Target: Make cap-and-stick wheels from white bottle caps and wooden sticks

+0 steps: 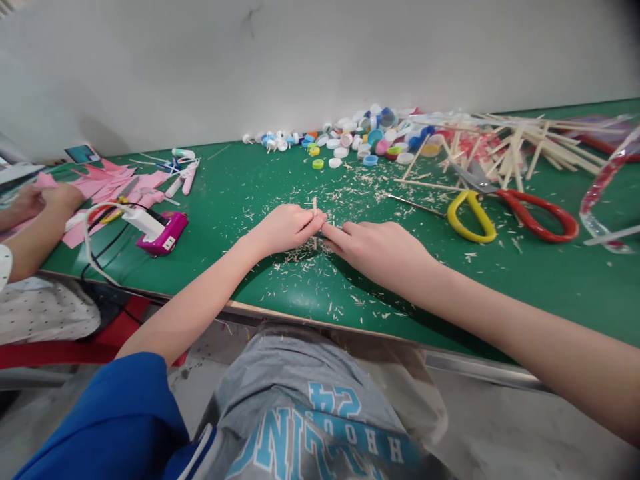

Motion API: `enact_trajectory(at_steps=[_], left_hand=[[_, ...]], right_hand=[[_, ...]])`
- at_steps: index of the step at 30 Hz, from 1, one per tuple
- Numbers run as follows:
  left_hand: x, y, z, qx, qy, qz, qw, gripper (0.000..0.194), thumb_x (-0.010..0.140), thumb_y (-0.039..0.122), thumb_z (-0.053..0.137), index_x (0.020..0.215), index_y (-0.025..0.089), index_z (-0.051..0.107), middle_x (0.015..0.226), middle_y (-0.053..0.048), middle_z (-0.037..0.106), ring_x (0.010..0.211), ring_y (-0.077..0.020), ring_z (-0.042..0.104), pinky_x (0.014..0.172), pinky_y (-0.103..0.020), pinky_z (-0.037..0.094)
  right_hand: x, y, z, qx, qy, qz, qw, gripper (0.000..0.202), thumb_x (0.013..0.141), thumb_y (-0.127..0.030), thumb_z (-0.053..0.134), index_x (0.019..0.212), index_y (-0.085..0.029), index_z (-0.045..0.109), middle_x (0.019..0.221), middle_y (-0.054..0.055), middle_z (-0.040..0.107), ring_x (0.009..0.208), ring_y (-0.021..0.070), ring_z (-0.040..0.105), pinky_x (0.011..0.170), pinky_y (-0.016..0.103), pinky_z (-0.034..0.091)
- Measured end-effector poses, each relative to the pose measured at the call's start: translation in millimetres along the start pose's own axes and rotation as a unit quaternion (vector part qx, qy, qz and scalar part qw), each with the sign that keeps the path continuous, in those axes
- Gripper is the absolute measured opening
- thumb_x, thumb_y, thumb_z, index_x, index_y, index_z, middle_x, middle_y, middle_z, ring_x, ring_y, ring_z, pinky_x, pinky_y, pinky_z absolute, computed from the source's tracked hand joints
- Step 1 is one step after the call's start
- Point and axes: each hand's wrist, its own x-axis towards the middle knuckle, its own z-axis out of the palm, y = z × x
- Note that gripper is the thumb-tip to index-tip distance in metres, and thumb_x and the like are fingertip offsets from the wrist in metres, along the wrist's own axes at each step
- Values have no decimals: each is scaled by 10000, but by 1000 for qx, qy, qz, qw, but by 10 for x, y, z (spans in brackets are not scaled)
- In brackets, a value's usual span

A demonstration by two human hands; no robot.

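A short, pale wooden stick (315, 204) stands roughly upright between the pinched thumb and fingers of my left hand (283, 229), just above the green tabletop. My right hand (383, 252) comes in from the other side with its fingers curled. Its index fingertip meets my left fingertips beside the stick; what its fingers close on, if anything, is hidden. Wood shavings (295, 257) are scattered beneath and around both hands. To the right lie a thin metal tool (416, 204) and scissors (473, 217) with one yellow and one red handle.
Colourful bottle caps (375, 137) are heaped along the wall, beside a pile of wooden sticks (520, 150). At left, a magenta power adapter (163, 233) with cables sits near pink sheets (107, 183), glue guns (187, 177) and another person's hands (60, 200). The table's front edge (280, 315) runs before me.
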Motion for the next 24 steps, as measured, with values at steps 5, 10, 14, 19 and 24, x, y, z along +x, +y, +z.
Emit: enact_trajectory(at_steps=[5, 10, 14, 19, 24], left_hand=[[2, -16, 6, 3, -4, 5, 1000, 614, 1084, 408, 189, 762, 180, 659, 667, -60, 674, 623, -166, 610, 620, -322, 404], [14, -11, -10, 8, -11, 17, 1000, 600, 1088, 389, 188, 778, 179, 657, 673, -55, 682, 630, -163, 620, 627, -317, 415], [29, -10, -20, 21, -16, 23, 999, 593, 1086, 369, 187, 791, 176, 664, 669, -59, 682, 613, -165, 608, 620, -318, 407], [41, -24, -27, 36, -19, 34, 999, 588, 1078, 357, 190, 797, 163, 669, 664, -75, 686, 622, -184, 618, 631, -337, 399], [45, -31, -1, 45, -20, 39, 998, 522, 1059, 330, 254, 794, 161, 671, 644, -69, 675, 627, -185, 628, 660, -332, 416]], right_hand=[[5, 5, -8, 15, 0, 3, 1000, 383, 1082, -305, 318, 1338, -173, 570, 808, 45, 666, 619, 141, 539, 520, 317, 160], [13, 9, -2, 28, -9, 5, 1000, 394, 1084, -330, 307, 1340, -181, 566, 801, 41, 656, 614, 143, 536, 521, 315, 141], [32, 10, -18, 48, -30, 12, 998, 430, 1090, -353, 266, 1327, -169, 573, 845, 56, 679, 631, 148, 546, 535, 314, 136], [47, 26, -13, 57, -25, 11, 998, 445, 1085, -360, 265, 1300, -156, 596, 843, 59, 685, 604, 140, 525, 532, 318, 148], [49, 33, -2, 65, -25, 5, 998, 408, 1072, -359, 303, 1240, -173, 626, 850, 50, 700, 583, 131, 521, 523, 315, 156]])
